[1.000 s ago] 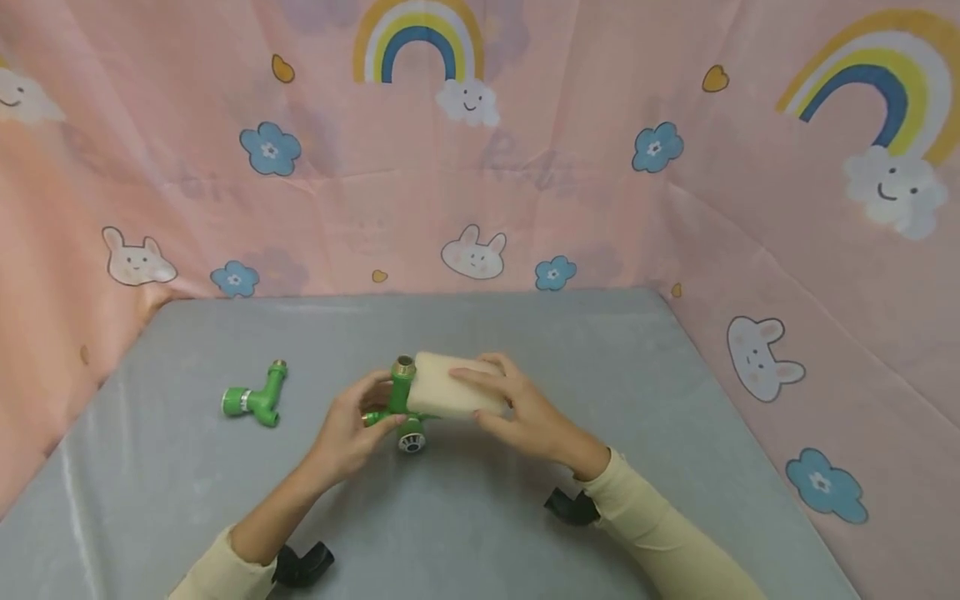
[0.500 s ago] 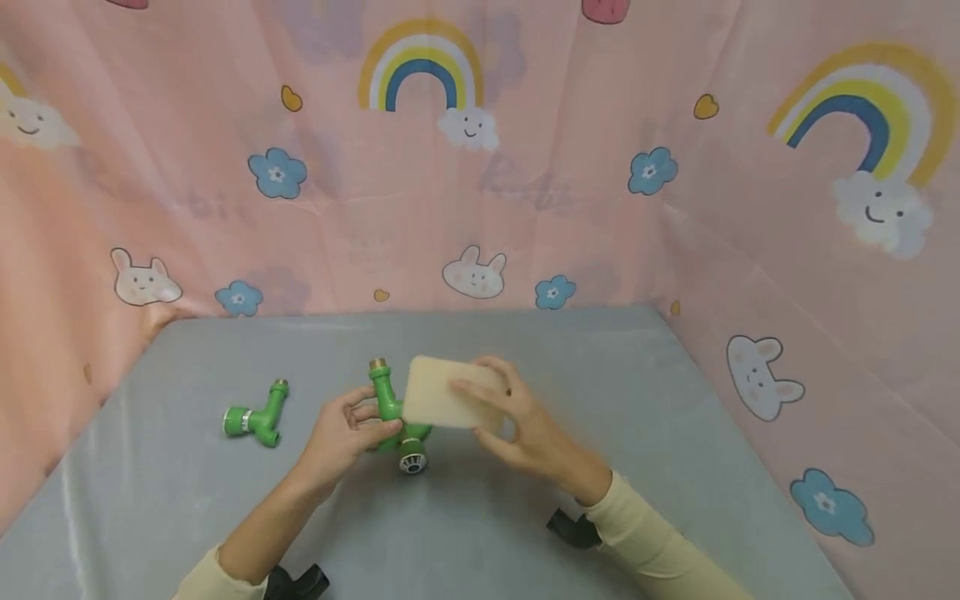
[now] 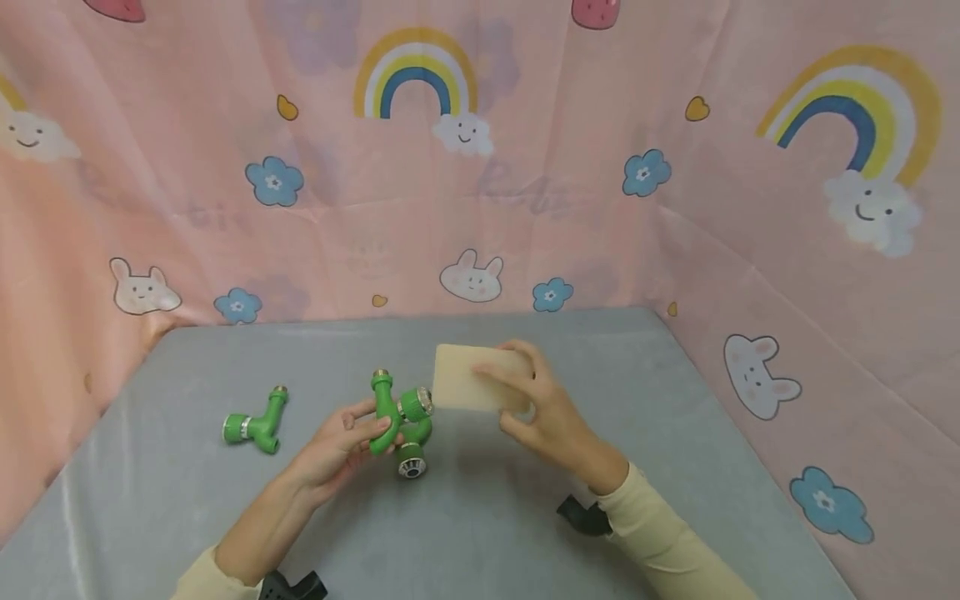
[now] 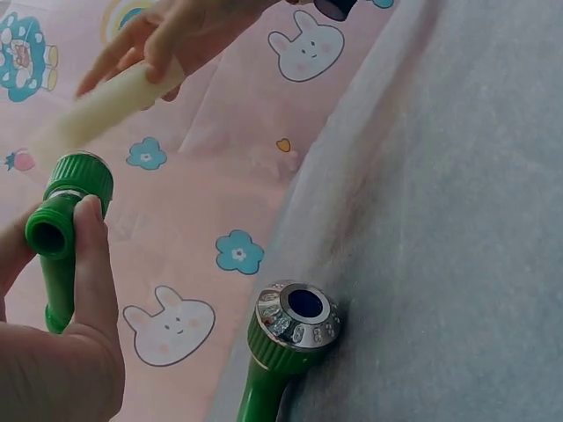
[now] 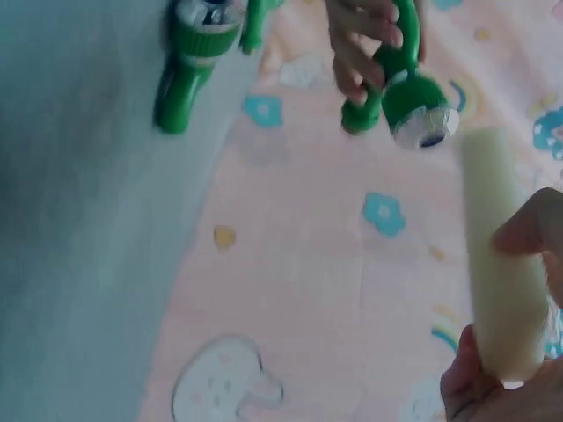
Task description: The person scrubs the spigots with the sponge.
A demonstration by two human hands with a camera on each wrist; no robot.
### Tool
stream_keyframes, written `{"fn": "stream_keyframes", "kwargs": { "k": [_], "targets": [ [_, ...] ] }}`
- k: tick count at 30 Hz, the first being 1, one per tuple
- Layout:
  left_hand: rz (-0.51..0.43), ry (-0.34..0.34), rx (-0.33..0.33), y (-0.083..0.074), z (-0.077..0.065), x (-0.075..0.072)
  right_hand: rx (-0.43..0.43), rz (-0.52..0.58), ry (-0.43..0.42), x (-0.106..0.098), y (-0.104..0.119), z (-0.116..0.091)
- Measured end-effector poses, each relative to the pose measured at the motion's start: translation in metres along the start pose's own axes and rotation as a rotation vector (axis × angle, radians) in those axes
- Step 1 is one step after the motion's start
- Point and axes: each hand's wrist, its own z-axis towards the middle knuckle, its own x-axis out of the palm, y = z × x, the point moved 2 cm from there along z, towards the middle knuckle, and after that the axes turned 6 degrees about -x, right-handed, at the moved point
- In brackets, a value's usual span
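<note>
My left hand (image 3: 337, 454) grips a green plastic water tap (image 3: 384, 408), its thumb pressed on the body. The tap's brass threaded end points up and its silver-capped knob (image 5: 422, 123) faces right. My right hand (image 3: 558, 425) holds a cream sponge (image 3: 461, 379) by its right part, thumb and fingers on opposite sides. The sponge's left edge is close to the knob; a small gap shows in the right wrist view. Below the held tap, a second green tap (image 3: 411, 462) lies on the table, partly hidden behind it.
Farther left on the grey table (image 3: 480, 533) lies a third green tap (image 3: 258, 427). A black object (image 3: 585, 515) shows at the right wrist, another black one (image 3: 296, 586) at the left. A pink printed curtain (image 3: 330, 242) borders the table at the back and sides.
The held tap has turned in my left hand, so its knob now faces right. The sponge, earlier overlapping the tap, has moved right to beside the knob.
</note>
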Motion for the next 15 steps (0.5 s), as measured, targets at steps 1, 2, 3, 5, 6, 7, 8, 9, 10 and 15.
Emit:
{"fn": "stream_keyframes", "kwargs": {
  "k": [1,2,3,5,6,7,8,9,10,15],
  "targets": [
    [-0.009,0.011,-0.003,0.001,-0.001,0.0,-0.019,0.015,0.001,0.001,0.002,0.0],
    [-0.018,0.022,-0.007,0.001,-0.001,0.0,-0.046,0.025,0.013,0.003,0.005,0.0],
    [-0.023,0.035,-0.01,0.001,-0.001,0.0,-0.077,0.03,0.031,0.006,0.007,-0.001],
    [-0.029,0.059,-0.014,0.001,-0.001,0.001,-0.127,0.033,0.073,0.013,0.01,-0.001],
    [-0.029,0.072,-0.013,0.001,-0.001,0.002,-0.136,0.04,0.088,0.016,0.011,-0.002],
    [-0.03,0.08,-0.013,0.001,-0.001,0.002,-0.135,0.037,0.096,0.019,0.01,-0.003],
    [-0.031,0.084,-0.011,0.0,-0.001,0.002,-0.123,0.029,0.096,0.019,0.009,-0.003],
    [-0.027,0.081,-0.007,0.0,-0.001,0.002,-0.1,0.031,0.09,0.019,0.008,-0.003],
    [-0.025,0.074,-0.004,0.0,-0.001,0.002,-0.074,0.038,0.08,0.018,0.005,-0.004],
    [0.078,-0.016,0.053,0.001,0.001,0.0,0.102,0.16,0.049,0.011,-0.002,-0.003]
  ]
}}
